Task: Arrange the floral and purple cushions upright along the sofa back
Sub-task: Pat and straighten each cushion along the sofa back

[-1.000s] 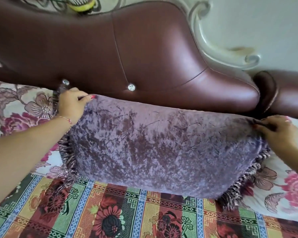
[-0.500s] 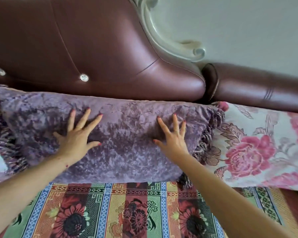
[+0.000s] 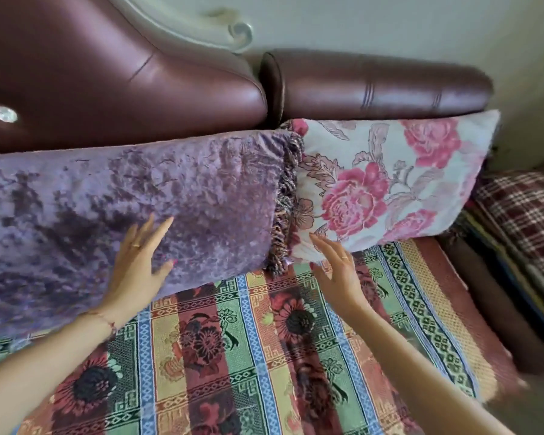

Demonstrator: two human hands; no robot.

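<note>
A purple crushed-velvet cushion (image 3: 113,199) with a fringed right edge leans upright against the maroon leather sofa back (image 3: 76,76). To its right a white cushion with pink flowers (image 3: 390,180) stands against the lower backrest roll (image 3: 374,83), touching the purple one's fringe. My left hand (image 3: 139,262) lies flat and open on the purple cushion's lower front. My right hand (image 3: 336,268) hovers open by the floral cushion's lower left corner, fingertips at its edge; contact is unclear.
A striped floral woven cover (image 3: 248,356) lies over the seat under my arms. At the far right, past the sofa end, a plaid cushion or blanket (image 3: 522,221) rests on dark furniture. A pale wall (image 3: 390,20) rises behind.
The view has swung right. My right hand left the purple cushion and moved to the floral cushion's corner. My left hand slid right along the purple cushion.
</note>
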